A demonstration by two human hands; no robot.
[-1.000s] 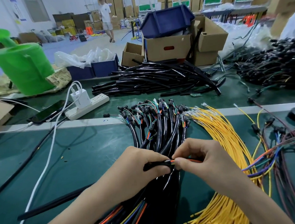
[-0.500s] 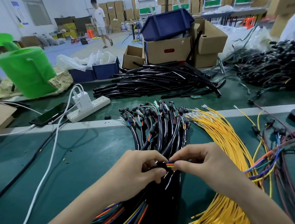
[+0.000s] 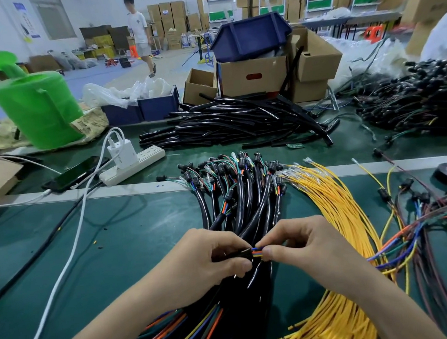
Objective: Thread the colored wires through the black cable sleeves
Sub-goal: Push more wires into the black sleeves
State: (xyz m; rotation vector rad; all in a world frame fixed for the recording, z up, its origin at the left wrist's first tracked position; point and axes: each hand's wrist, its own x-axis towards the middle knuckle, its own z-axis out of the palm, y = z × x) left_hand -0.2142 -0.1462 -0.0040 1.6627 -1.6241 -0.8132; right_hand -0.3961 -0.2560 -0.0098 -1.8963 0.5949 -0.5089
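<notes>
My left hand [image 3: 211, 261] grips the end of a black cable sleeve [image 3: 237, 254] above the green bench. My right hand [image 3: 303, 246] pinches a short bunch of colored wires [image 3: 257, 252], blue, orange and yellow, right at the sleeve's mouth. Only a short stretch of wire shows between the two hands. Below them lies a thick bundle of sleeved harnesses [image 3: 246, 202] with connectors at the far end and loose colored wire tails [image 3: 182, 335] near me.
Yellow wires [image 3: 335, 214] fan out on the right, with a tangle of mixed wires [image 3: 436, 238] beyond. Empty black sleeves [image 3: 229, 126] are piled at the back. A power strip [image 3: 134, 165], phone [image 3: 75, 174] and white cable [image 3: 64, 270] lie left. A person walks far behind.
The right hand has pushed the colored wires into the sleeve, so the exposed length between the hands has shrunk. Both hands have drawn closer together.
</notes>
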